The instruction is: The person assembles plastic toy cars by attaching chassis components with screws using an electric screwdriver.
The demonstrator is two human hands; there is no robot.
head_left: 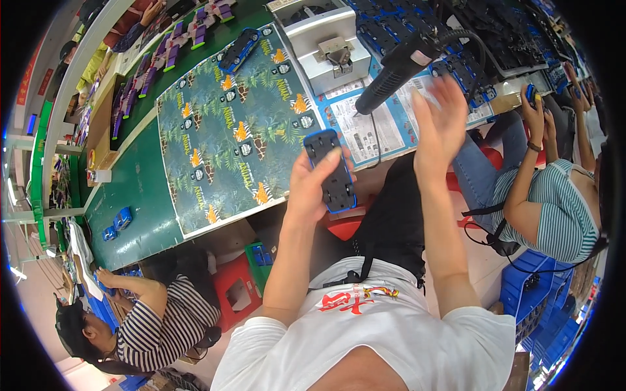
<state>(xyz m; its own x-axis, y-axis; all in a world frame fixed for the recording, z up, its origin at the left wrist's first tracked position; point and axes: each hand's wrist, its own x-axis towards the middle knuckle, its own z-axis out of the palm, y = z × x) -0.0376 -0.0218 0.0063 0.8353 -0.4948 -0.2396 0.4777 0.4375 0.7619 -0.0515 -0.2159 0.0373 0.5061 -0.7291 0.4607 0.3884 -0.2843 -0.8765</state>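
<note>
One blue toy car [331, 171], turned underside up, is gripped in the left hand [313, 186] near the picture's centre, over the edge of the green table [140, 195]. The right hand [440, 124], at two o'clock from the car, is spread wide and blurred, holding nothing. A black power screwdriver [394, 72] hangs at twelve o'clock of that hand. A printed card sheet [228, 137] lies at ten o'clock.

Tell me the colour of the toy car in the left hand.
Blue body with a black underside, on the toy car held by the left hand; head view.
</note>
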